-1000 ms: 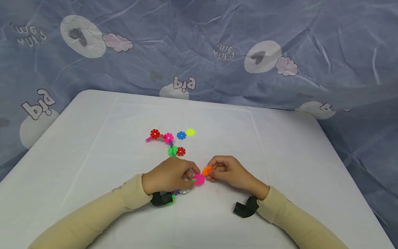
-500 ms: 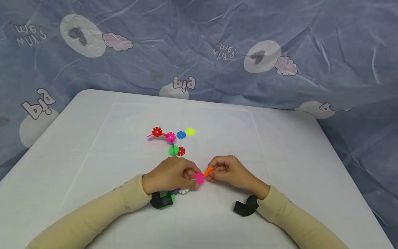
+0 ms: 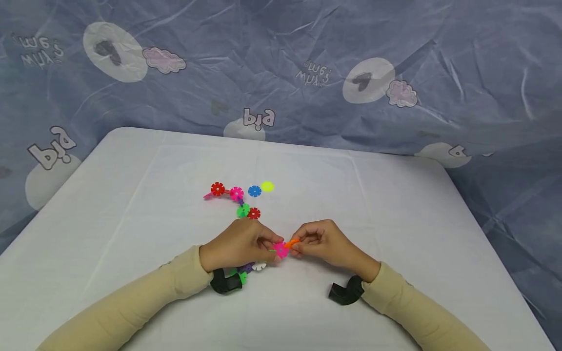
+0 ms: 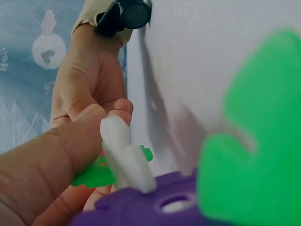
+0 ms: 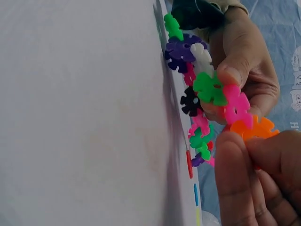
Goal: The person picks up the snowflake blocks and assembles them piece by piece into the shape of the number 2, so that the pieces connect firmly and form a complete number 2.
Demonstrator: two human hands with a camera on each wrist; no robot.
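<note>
My left hand [image 3: 243,246] pinches a pink notched snowflake disc [image 3: 281,250] at the near end of a chain of linked discs. My right hand [image 3: 327,246] holds an orange snowflake disc [image 5: 256,128] between thumb and finger. Its edge meets the pink disc's rim, the two set crosswise. A green disc [image 5: 209,89] joins the pink one on its other side, followed by a white disc [image 4: 127,155] and a purple disc [image 4: 141,205]. Part of the chain is hidden under my left hand.
Beyond my left hand the chain runs on to a red disc [image 3: 217,189]. A loose blue disc [image 3: 254,191], a yellow disc [image 3: 267,186] and another red disc [image 3: 253,213] lie on the white table [image 3: 417,219]. Black camera mounts hang at both wrists.
The orange disc has turned from a tilted face to nearly edge-on and moved left onto the pink disc's rim. The chain's far end swayed slightly. Both hands stay almost in place.
</note>
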